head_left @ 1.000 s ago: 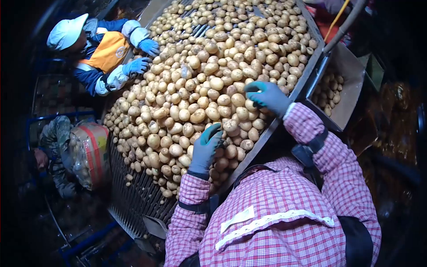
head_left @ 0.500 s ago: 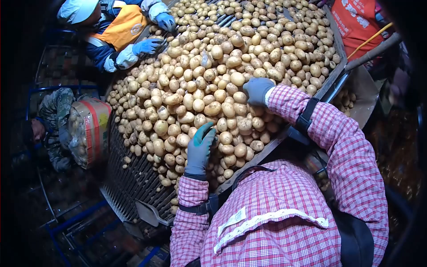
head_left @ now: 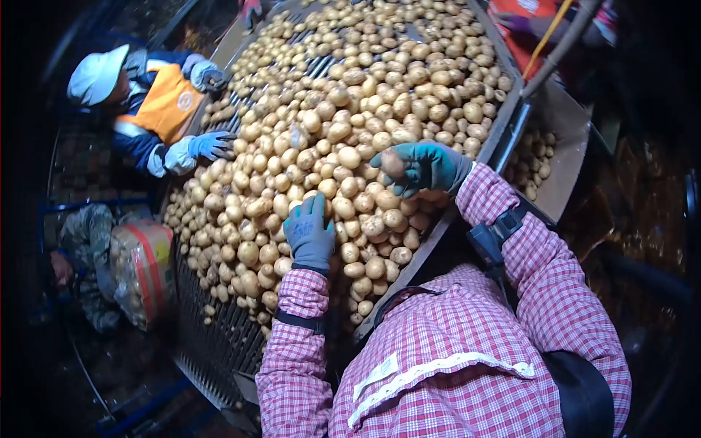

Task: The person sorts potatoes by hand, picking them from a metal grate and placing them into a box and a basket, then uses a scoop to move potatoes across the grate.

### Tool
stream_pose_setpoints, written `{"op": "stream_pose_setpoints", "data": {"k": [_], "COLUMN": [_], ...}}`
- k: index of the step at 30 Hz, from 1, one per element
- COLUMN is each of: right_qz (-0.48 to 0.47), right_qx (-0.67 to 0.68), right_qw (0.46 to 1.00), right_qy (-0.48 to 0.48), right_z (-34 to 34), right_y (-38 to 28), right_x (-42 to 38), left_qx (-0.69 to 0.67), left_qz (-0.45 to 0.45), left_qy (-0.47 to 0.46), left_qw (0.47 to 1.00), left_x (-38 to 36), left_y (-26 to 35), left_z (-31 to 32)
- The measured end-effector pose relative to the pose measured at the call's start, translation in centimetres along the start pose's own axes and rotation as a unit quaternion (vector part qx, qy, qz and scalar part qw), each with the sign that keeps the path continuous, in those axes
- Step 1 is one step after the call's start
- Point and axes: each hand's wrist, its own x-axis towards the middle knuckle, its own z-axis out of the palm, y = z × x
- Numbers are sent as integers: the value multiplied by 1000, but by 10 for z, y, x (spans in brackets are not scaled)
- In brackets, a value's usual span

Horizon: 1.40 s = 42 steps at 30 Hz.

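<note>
A broad heap of potatoes (head_left: 350,157) covers a slatted metal sorting table. My right hand (head_left: 432,169), in a grey glove with a green palm, is turned palm up over the heap's right side. Its fingers and thumb are closed round a brownish potato (head_left: 393,163). My left hand (head_left: 309,233), gloved in grey, lies back upward on the potatoes nearer to me. Its fingers stretch forward over them, and nothing shows as gripped; the fingertips are partly hidden.
Across the heap, a co-worker in an orange vest (head_left: 170,102) has blue-gloved hands at the table's edge. Another person holds a filled sack (head_left: 142,271) at left. Bare slats (head_left: 223,310) show at lower left. A cardboard-like chute (head_left: 566,157) with potatoes stands right.
My right hand has turned from back up to palm up and now shows a potato. My left hand has turned its back upward. The whole view has shifted; the co-worker's hands have moved apart.
</note>
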Motion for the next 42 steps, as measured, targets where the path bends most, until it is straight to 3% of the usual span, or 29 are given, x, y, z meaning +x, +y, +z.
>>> {"op": "stream_pose_setpoints", "data": {"k": [2,5,8,10,12,14,16,18,20,22,23,24,26,27,30,31,34,38,39,40,42], "right_qz": [-9,-39,-102,-209,-223,-168,-16,-32,-53,-80,-81,-65,-33,-17,15,16,38,90,96,103,63], "right_qx": [91,52,11,-171,-218,-182,62,69,81,130,157,165,176,197,232,227,218,190,206,222,5], "right_qw": [995,998,994,962,948,959,967,950,910,901,899,867,792,779,748,745,749,757,749,741,718], "right_qy": [-40,-19,-36,28,60,139,246,303,403,407,401,465,584,595,622,627,625,618,622,625,694], "right_z": [1,-4,-11,-15,-27,-17,-12,-21,-25,-59,-69,-55,-30,-36,-55,-57,-57,-69,-86,-101,-136], "right_y": [4,14,33,47,74,90,110,152,189,239,255,246,228,235,244,245,245,253,269,287,329], "right_x": [-14,-23,-40,-69,-99,-152,-197,-237,-275,-317,-336,-344,-363,-373,-391,-392,-389,-379,-378,-378,-396], "left_qx": [47,67,61,3,-66,-241,-540,-589,-660,-639,-679,-717,-861,-896,-907,-870,-918,-921,-910,-904,-892], "left_qz": [10,0,63,74,101,60,-61,-87,-150,-47,-27,-9,-32,-44,-64,-69,-61,-71,-132,-136,-146], "left_qy": [-20,-49,51,41,79,34,-44,-43,-94,-88,-103,-119,-179,-196,-172,-146,-229,-256,-208,-219,-226], "left_qw": [999,997,995,996,990,968,838,802,730,763,727,687,474,396,379,466,319,285,333,340,362], "left_x": [1,7,3,6,5,5,8,11,-2,0,-2,-3,-5,-10,-23,-25,-27,-22,-27,-29,-32], "left_y": [2,2,-11,-22,-29,-38,-43,-48,-26,-52,-57,-58,-50,-43,-24,-21,-22,-35,-23,-17,-20], "left_z": [3,5,21,27,32,36,38,24,-19,12,17,17,15,5,-10,-12,-19,13,3,2,-6]}}
